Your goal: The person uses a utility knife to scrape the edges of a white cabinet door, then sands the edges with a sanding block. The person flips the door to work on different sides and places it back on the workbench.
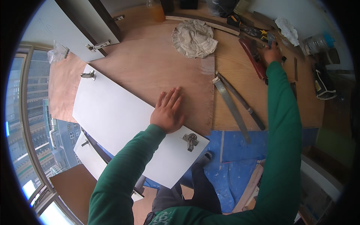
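Note:
My left hand (167,112) lies flat with fingers stretched, across the edge of a white cabinet door (116,107) and the plywood worktop (150,67) under it. The door carries a metal hinge (190,141) at its near right corner and another hinge (88,75) at its far left end. At the far right, my right hand (271,54) reaches among tools, its fingers bent around a small greyish thing I cannot make out. Just left of that hand sits a dark red tool (253,58), perhaps a hand plane.
A long flat metal strip (232,108) and a dark-handled bar (242,100) lie toward the right. Behind them is a crumpled cloth (195,38). Another white panel with hinges (99,45) stands far left, near the window (26,112). Blue sheeting (236,168) covers the floor.

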{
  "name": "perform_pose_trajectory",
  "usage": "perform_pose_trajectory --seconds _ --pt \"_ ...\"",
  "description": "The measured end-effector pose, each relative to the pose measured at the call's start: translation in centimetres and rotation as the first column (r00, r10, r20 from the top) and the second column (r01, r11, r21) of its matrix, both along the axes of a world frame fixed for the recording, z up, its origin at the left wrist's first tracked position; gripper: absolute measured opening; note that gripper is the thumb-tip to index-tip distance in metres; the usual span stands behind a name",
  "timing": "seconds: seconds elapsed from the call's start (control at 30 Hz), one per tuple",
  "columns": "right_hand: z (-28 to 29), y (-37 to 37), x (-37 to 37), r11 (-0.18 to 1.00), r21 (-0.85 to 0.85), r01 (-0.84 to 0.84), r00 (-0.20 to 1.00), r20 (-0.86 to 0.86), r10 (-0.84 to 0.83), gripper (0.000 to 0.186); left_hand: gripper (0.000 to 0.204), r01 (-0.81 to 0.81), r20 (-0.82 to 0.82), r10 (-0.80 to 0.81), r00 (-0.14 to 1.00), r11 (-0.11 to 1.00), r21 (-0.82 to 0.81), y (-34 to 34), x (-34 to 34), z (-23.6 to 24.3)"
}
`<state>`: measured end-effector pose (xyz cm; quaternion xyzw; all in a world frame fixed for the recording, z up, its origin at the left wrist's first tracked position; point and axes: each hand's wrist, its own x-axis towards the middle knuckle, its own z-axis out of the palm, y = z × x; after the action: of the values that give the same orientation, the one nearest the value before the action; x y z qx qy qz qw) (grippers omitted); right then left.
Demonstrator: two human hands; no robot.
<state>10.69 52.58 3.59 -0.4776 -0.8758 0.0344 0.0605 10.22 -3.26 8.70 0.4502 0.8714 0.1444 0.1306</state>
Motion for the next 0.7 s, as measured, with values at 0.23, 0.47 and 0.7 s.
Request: perform_pose_trajectory --seconds 0.23,0.47,0.7 --pt "1.7 -1.0 -0.6 0.999 0.042 -0.016 0.988 -0.152 0.022 0.056 0.069 0.001 0.019 -0.001 1.000 1.000 0.011 0.1 -0.2 0.2" --pt "6.4 -8.3 3.3 0.597 -0.660 -0.456 0.306 -0.747 -0.591 0.052 0.069 0.004 0.011 -0.004 1.000 1.000 -0.024 0.1 -0.1 0.4" --pt "7.6 -21.5 16.1 -0.107 -0.346 -0.932 0.250 -0.404 -0.880 0.055 0.069 0.005 -0.046 -0.007 0.999 0.998 -0.059 0.5 0.3 0.1"
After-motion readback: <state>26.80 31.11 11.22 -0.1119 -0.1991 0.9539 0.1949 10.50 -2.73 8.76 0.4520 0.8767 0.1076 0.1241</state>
